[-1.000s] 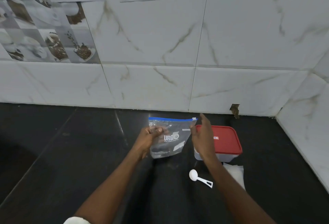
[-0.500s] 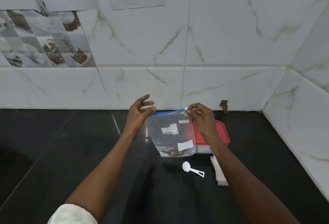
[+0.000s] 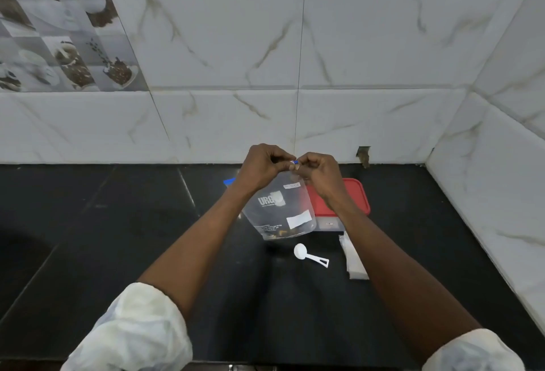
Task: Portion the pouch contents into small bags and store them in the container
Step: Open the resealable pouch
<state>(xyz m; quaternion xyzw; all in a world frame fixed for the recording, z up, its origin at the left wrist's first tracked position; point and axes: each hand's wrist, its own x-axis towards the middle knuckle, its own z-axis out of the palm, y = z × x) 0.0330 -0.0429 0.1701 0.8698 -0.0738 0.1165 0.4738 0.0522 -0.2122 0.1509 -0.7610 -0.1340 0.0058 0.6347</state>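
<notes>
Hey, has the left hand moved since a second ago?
Yes. The left hand has shifted right, toward the red-lidded container, and now pinches the top edge of the pouch beside the right hand.

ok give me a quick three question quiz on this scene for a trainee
1. True or false: the white scoop lies on the counter, touched by neither hand.
2. The container lid is: A red and on; B blue and on; C off.
3. Fill in: the left hand and right hand pinch the pouch at its ___ edge.
Key: 1 true; 2 A; 3 top.
</notes>
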